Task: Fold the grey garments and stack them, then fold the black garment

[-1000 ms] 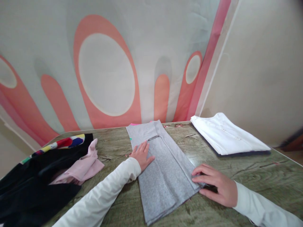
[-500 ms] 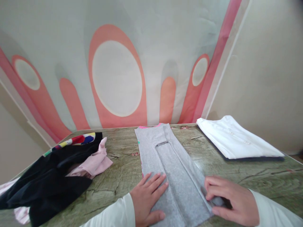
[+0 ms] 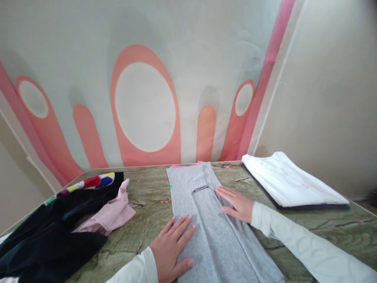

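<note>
Your gray garment (image 3: 218, 243) lay on the wood-patterned counter (image 3: 147, 212), front and center, folded long and narrow, its far end by the backdrop (image 3: 185, 39) and its near end cut off by the bottom of the view. Pink edging (image 3: 176, 166) showed at the far end, plus a small green spot (image 3: 171, 186) on the left edge. A folded-in panel ran down its length, dark-edged at the top. Both of your hands were unclenched, gripping nothing — left hand (image 3: 171, 251) palm down on the near left part, fingers spread; right hand (image 3: 237, 204) farther up at the right edge, fingers extended together, tips on the cloth near the panel's top. You had pale sleeves on both arms. Off to the left, well apart, a black garment (image 3: 53, 236) lay rumpled, with a multicolored strip (image 3: 94, 182) along its far side and a pink cloth (image 3: 110, 216) bunched against it. To the right, a white garment (image 3: 288, 181) lay neatly folded on top of a dark layer (image 3: 324, 206).
</note>
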`<state>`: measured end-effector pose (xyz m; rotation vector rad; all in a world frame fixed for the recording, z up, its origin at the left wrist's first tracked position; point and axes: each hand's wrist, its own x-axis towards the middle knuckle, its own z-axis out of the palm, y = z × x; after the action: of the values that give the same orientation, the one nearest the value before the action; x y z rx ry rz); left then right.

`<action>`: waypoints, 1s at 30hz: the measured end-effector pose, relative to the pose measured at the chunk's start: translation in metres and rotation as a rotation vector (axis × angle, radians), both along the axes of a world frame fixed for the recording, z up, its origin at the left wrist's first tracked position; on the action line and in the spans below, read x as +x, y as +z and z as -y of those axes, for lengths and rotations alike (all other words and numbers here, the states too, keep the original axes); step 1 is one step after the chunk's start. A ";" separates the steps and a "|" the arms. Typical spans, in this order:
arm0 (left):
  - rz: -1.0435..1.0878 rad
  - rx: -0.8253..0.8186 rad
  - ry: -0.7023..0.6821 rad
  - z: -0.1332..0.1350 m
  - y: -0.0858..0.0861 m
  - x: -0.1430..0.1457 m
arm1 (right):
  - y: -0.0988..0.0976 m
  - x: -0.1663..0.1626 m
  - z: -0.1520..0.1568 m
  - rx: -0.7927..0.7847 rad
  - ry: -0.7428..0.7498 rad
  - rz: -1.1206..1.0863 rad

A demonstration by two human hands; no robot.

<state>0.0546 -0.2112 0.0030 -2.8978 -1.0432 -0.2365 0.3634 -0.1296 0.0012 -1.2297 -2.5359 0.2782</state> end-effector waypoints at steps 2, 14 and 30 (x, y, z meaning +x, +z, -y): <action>-0.011 0.012 -0.007 -0.002 -0.002 -0.002 | -0.006 -0.009 -0.017 0.018 -0.022 0.053; -0.031 -0.049 0.138 -0.019 0.000 -0.017 | -0.016 -0.011 0.000 0.058 -0.094 0.205; 0.031 -0.069 0.222 -0.123 0.007 0.015 | -0.001 -0.006 -0.051 0.096 -0.311 0.111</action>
<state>0.0693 -0.0878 0.0104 -2.8133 -1.3914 -0.2394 0.3570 -0.0784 0.0005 -1.6127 -2.3666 0.0163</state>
